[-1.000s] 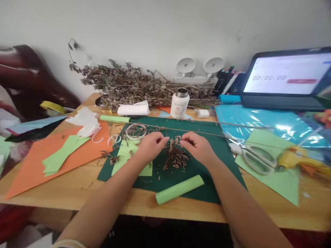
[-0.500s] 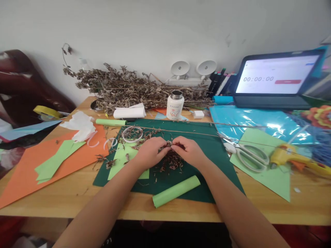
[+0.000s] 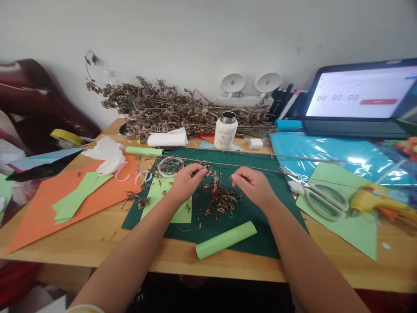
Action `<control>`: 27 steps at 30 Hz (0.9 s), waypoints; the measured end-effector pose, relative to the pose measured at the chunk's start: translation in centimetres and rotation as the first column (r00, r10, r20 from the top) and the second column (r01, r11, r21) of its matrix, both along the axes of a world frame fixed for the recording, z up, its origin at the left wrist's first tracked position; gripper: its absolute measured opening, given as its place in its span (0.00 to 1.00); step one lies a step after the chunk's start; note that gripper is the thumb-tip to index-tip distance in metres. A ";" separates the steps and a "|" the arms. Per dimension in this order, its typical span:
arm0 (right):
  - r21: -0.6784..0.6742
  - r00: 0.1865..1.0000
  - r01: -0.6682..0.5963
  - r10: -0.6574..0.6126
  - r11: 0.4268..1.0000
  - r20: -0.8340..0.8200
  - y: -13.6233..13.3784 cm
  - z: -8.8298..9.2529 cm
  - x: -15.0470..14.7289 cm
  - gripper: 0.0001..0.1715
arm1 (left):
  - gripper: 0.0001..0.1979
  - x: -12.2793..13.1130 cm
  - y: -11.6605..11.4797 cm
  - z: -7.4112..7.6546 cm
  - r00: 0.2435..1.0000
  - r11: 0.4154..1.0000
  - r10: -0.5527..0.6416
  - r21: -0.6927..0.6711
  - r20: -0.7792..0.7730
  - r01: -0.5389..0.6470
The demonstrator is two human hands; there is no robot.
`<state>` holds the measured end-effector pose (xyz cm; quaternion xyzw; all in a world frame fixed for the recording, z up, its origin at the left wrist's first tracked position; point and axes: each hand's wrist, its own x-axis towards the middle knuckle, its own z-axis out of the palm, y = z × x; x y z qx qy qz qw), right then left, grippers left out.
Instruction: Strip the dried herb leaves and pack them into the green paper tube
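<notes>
A heap of crumbled dried leaves point(image 3: 221, 198) lies in the middle of the dark green mat point(image 3: 208, 232). My left hand point(image 3: 187, 182) pinches a dried plant sprig point(image 3: 212, 170) at the heap's upper left edge. Across the heap, my right hand point(image 3: 253, 186) is held in a pinch, thumb against the curled fingers; anything between the tips is too small to make out. A roll of light green paper point(image 3: 226, 240) lies on the mat's front edge, between my forearms. Beside my left hand are a clear tape ring point(image 3: 170, 168) with plant bits inside it and a light green sheet point(image 3: 182, 214).
Dried branches point(image 3: 156, 108) are piled along the wall behind a white bottle point(image 3: 226, 131). Two long thin stems point(image 3: 247, 166) cross the mat. Scissors point(image 3: 325, 201) and a yellow glue gun point(image 3: 368, 199) are at right; orange paper point(image 3: 35, 217) is at left.
My hands, which were together over the heap, have moved apart, the right one to the right and the left one slightly away. More of the leaf heap shows between them.
</notes>
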<state>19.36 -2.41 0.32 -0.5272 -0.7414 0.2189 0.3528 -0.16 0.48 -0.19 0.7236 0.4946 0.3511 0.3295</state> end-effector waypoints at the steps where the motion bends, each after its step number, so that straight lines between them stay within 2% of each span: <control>1: 0.003 0.997 -0.028 0.028 1.000 0.071 0.0 0.0 0.0 0.16 | 0.10 0.0 -0.1 0.0 1.000 1.000 -0.004 -0.001 -0.001 0.004; 4: 0.007 0.974 -0.088 0.084 0.996 0.209 0.0 -0.1 -0.1 0.20 | 0.11 0.2 -0.3 0.2 0.999 0.999 -0.032 0.026 -0.023 0.032; 9: 0.012 0.974 -0.173 0.169 0.985 0.149 -0.1 -0.5 -0.8 0.14 | 0.08 0.9 -1.0 0.2 0.985 0.972 -0.113 0.191 -0.129 0.137; 12: 0.034 0.964 -0.197 0.188 0.980 0.187 -0.1 -0.6 -1.1 0.09 | 0.08 1.3 -1.3 0.3 0.980 0.963 -0.138 0.213 -0.142 0.167; 14: 0.057 0.964 -0.174 0.158 0.983 0.214 0.0 -0.5 -1.1 0.10 | 0.09 1.3 -1.3 0.2 0.994 0.982 -0.087 0.164 -0.064 0.096; 16: 0.075 0.968 -0.142 0.122 0.987 0.220 0.0 -0.4 -0.9 0.09 | 0.10 1.2 -1.1 0.0 0.996 0.997 -0.011 0.072 0.092 0.004; 19: 0.097 0.972 -0.121 0.098 0.988 0.211 0.1 -0.2 -0.6 0.08 | 0.10 0.8 -0.7 -0.2 0.925 0.994 0.111 -0.058 0.363 -0.097; 21: 0.110 0.975 -0.112 0.088 0.988 0.205 0.1 -0.2 -0.4 0.08 | 0.10 0.6 -0.4 -0.2 0.870 0.985 0.170 -0.111 0.463 -0.134; 24: 0.115 0.977 -0.091 0.066 0.989 0.201 0.2 -0.3 -0.3 0.09 | 0.10 0.3 -0.2 -0.2 0.852 0.979 0.198 -0.133 0.484 -0.152; 27: 0.105 0.974 -0.083 0.059 0.991 0.218 0.2 -0.3 -0.2 0.09 | 0.10 0.4 -0.3 -0.1 0.916 0.990 0.136 -0.084 0.379 -0.112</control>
